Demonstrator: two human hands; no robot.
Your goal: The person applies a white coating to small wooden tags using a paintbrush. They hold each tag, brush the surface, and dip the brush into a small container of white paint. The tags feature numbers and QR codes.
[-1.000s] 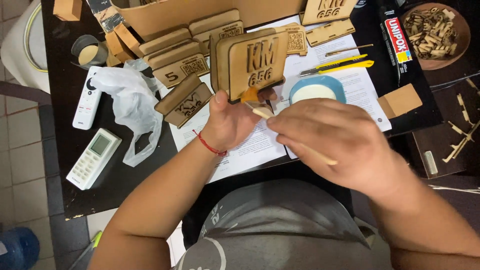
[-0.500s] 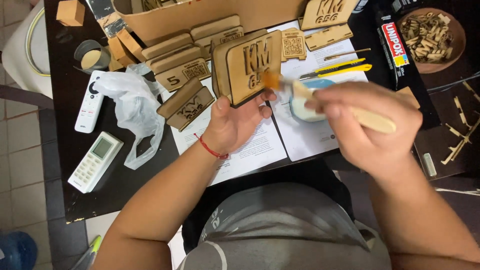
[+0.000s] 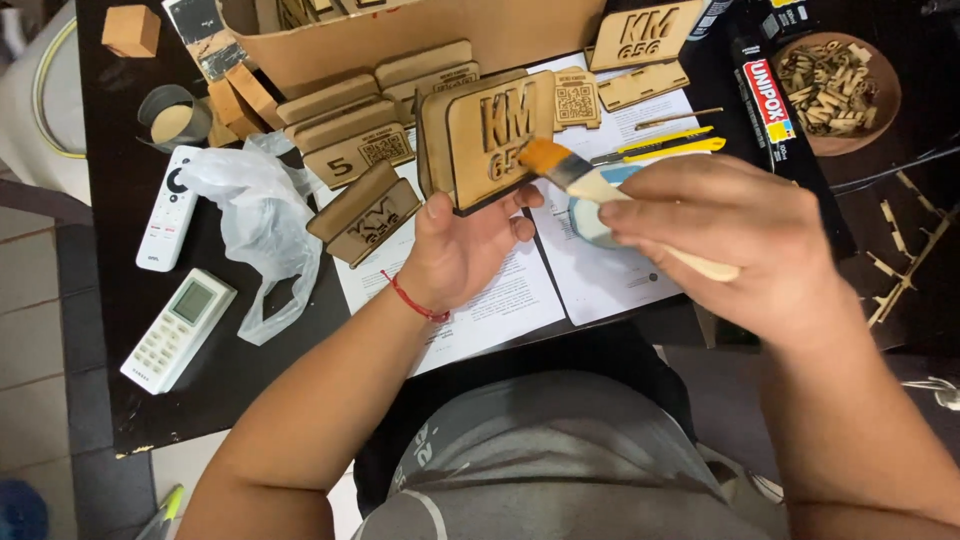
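Wooden plaque (image 3: pixel 497 140) upright in left hand (image 3: pixel 465 250); right hand (image 3: pixel 725 235) angles brush (image 3: pixel 585 180) against it.

left: plastic bag (image 3: pixel 262 215), wooden signs (image 3: pixel 350 140) crowd | front: bare paper sheets (image 3: pixel 500 300)

The plaque (image 3: pixel 495 140) in the left hand (image 3: pixel 462 250) is thin matt wood with raised cut-out figures and darker edges. The brush (image 3: pixel 600 190) in the right hand (image 3: pixel 730 240) has a pale smooth wooden handle, a dull metal ferrule and orange bristles. The sheets (image 3: pixel 520 300) are matt white paper. The bag (image 3: pixel 260 215) is crinkled, glossy thin plastic. The table (image 3: pixel 120 200) is dark and matt.
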